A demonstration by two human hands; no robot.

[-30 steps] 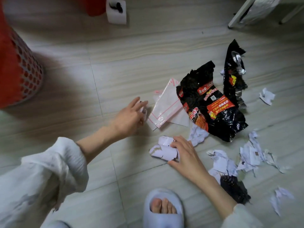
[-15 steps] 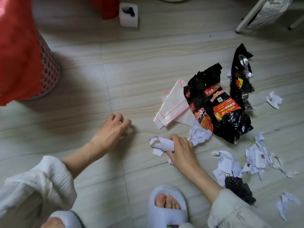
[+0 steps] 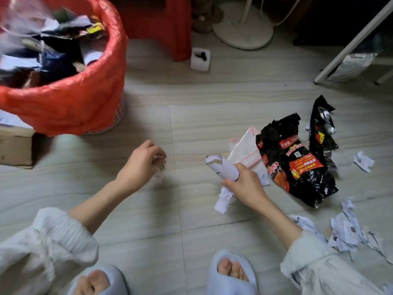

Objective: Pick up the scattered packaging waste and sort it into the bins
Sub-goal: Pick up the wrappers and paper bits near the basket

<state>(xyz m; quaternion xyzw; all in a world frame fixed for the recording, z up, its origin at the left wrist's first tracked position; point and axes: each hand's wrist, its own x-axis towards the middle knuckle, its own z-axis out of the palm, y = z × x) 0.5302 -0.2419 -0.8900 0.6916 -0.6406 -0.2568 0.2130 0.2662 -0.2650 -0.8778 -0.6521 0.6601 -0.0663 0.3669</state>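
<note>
The right hand (image 3: 242, 184) is curled round a bundle of crumpled white paper scraps (image 3: 223, 167), lifted off the pale tiled floor (image 3: 191, 107), one rolled end poking up to the left and a ragged tail hanging below the fist. The left hand (image 3: 141, 165), raised left of it, pinches a small pale scrap (image 3: 162, 161) between curled fingertips; what that scrap is cannot be told. Just right of the right hand lies a clear plastic zip bag with a red seal line (image 3: 246, 151), partly under a large black glossy snack wrapper with red labels (image 3: 293, 162); a second, narrower black wrapper (image 3: 321, 133) lies just beyond. More torn white paper pieces (image 3: 344, 233) are scattered near right. Far left stands a bin lined with a red plastic bag (image 3: 70, 99), holding mixed waste, with a brown cardboard box (image 3: 14, 145) beside it.
</note>
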